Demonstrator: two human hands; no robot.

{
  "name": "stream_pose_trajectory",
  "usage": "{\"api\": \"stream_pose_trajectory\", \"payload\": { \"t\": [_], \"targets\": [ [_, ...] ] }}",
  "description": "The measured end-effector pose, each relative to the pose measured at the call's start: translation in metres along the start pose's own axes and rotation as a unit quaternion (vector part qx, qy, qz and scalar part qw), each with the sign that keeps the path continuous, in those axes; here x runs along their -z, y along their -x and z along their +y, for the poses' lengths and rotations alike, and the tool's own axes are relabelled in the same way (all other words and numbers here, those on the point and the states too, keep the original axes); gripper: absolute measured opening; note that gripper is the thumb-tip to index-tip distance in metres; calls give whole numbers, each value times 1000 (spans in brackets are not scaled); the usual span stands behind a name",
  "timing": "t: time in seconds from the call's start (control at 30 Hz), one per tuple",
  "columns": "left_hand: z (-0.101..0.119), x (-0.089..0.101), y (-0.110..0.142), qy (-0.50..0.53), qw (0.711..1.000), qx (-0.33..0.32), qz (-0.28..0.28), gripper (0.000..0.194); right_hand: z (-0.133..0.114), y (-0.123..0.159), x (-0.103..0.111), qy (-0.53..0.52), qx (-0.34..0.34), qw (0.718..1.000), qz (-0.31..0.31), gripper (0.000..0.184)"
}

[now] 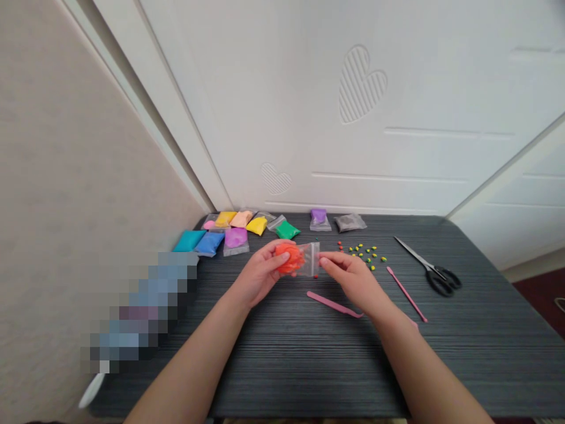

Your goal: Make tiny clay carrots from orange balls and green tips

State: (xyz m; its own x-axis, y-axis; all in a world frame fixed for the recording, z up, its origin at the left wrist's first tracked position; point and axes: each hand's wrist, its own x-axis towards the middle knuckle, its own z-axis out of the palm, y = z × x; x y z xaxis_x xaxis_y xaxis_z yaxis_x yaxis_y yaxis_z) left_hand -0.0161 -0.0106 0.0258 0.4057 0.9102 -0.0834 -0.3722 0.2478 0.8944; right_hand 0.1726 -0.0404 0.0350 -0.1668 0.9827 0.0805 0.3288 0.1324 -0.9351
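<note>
Between my two hands, above the table, is a clear zip bag (309, 259) with a lump of orange-red modelling clay (289, 259) in it. My left hand (265, 268) is closed round the clay end, its thumb on top. The fingers of my right hand (346, 272) pinch near the zip edge on the right side; whether the seal is parted cannot be made out. Beneath, a pink curved clay tool (334, 304) lies on the table, partly behind my right wrist. Small yellow-and-green clay pieces (368, 254) are scattered beyond my right hand, with a few tiny red bits (340, 244).
Bags of coloured clay line the back, including green (287, 229), purple (318, 218), grey (350, 222) and blue (209, 242). To the right lie a thin pink stick tool (406, 294) and black-handled scissors (435, 274). A pixelated object (145, 306) stands along the left wall.
</note>
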Motion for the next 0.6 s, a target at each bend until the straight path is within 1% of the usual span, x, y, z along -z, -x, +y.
{"api": "stream_pose_trajectory", "payload": {
  "t": [0.1,0.3,0.47,0.6],
  "targets": [
    [-2,-4,0,2,1000,2,-6,21,5,4,1,-45,-12,999,-26,24],
    [-5,-4,0,13,1000,3,-9,23,5,8,2,-79,-30,996,-9,24],
    [-6,-3,1,19,999,12,-25,25,5,8,0,-79,-27,996,-18,22],
    [-8,-3,1,-6,999,7,-30,28,9,9,-2,-58,-13,998,-22,21]
  ]
}}
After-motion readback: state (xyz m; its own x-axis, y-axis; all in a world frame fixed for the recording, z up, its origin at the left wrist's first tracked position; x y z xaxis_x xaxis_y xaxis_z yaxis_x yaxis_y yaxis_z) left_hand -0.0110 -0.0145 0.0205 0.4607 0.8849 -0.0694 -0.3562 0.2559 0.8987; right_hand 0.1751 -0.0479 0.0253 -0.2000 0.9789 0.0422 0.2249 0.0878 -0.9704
